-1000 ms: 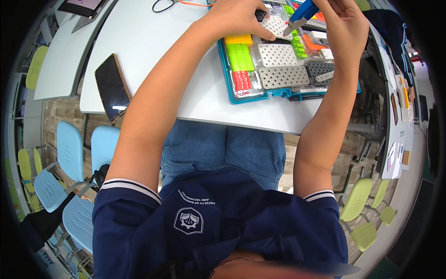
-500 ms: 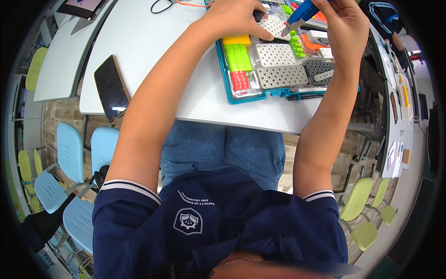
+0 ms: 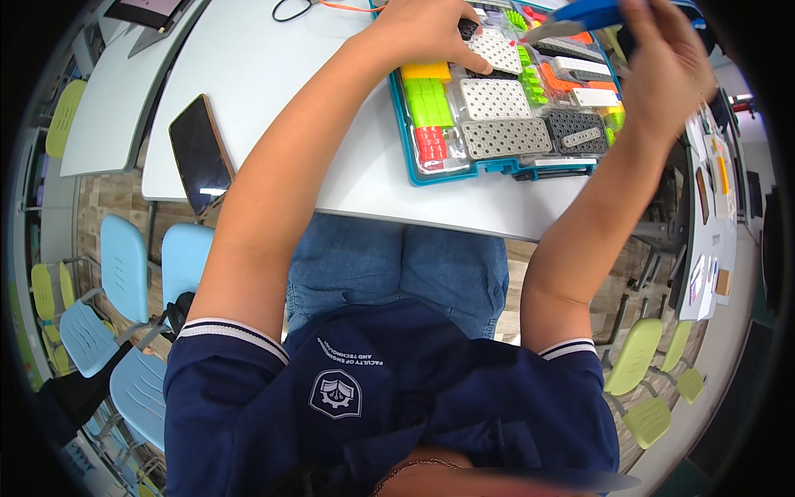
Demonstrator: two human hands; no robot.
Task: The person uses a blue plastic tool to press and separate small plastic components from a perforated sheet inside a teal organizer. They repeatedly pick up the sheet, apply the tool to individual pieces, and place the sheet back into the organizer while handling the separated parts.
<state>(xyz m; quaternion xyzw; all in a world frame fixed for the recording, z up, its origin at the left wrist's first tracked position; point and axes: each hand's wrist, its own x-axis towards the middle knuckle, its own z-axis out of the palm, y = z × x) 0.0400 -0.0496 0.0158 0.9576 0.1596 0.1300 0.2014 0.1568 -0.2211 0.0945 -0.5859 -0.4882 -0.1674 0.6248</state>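
Observation:
My left hand (image 3: 426, 37) is at the far part of the kit case (image 3: 410, 157), its thumb and fingers closed about a white perforated plate (image 3: 495, 51). Beside those fingers shows a small black part (image 3: 469, 30). Blue-handled pliers (image 3: 584, 15) with a grey pointed nose are in my right hand (image 3: 671, 70), which is smeared by motion. A tiny red peg (image 3: 513, 42) shows on the plate near the nose. Below it lie a second white plate (image 3: 497, 99), a grey perforated plate (image 3: 507, 138) and a dark grey one (image 3: 571, 128).
Lime (image 3: 426, 101), yellow and red (image 3: 431, 145) pieces fill the case's left side; orange (image 3: 555, 76) and white beams lie to the right. A phone (image 3: 201, 153) rests at the table's left edge. Black-handled scissors (image 3: 291, 8) lie farther off. Blue chairs (image 3: 124, 265) stand left.
My right hand has swung to the right with the pliers, whose nose has moved up and away from the plate. My left hand stays nearly still on the plate.

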